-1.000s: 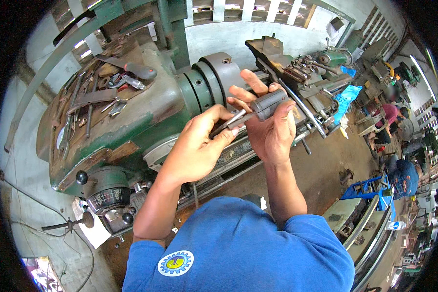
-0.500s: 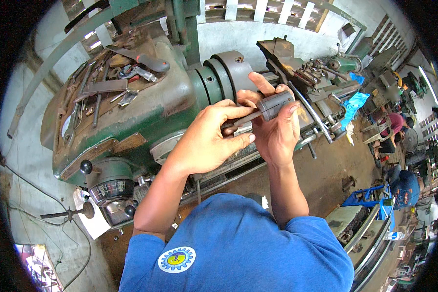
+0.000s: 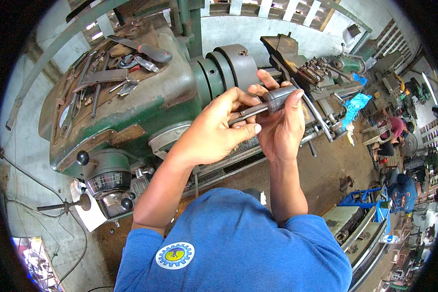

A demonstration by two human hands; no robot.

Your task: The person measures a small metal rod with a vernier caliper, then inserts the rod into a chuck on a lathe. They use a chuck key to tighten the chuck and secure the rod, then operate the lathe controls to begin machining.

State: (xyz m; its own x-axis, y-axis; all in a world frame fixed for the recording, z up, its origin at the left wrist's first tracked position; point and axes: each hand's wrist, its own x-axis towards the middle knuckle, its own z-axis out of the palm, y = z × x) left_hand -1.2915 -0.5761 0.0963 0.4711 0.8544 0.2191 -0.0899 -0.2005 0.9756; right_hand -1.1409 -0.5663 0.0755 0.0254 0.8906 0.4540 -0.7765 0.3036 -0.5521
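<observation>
In front of the lathe chuck (image 3: pixel 243 65), both my hands are raised close together. My right hand (image 3: pixel 283 134) holds a dark grey metal cylinder (image 3: pixel 277 99), its fingers behind it and the thumb along its right side. My left hand (image 3: pixel 214 129) is closed around a slim metal rod (image 3: pixel 252 112). The rod's far end meets the near-left end of the cylinder; whether it goes inside cannot be made out. Part of the rod is hidden by my left fingers.
The green lathe headstock (image 3: pixel 146 109) carries several tools, among them a handled blade (image 3: pixel 153 52) and a micrometer (image 3: pixel 143 63). Gear levers (image 3: pixel 82 157) stick out at its front. The tool carriage (image 3: pixel 309 73) stands to the right. Two people (image 3: pixel 404 192) crouch farther right.
The cylinder has tilted, so its length now points more up and to the right. The rod shows more of its length. Both hands have shifted slightly right.
</observation>
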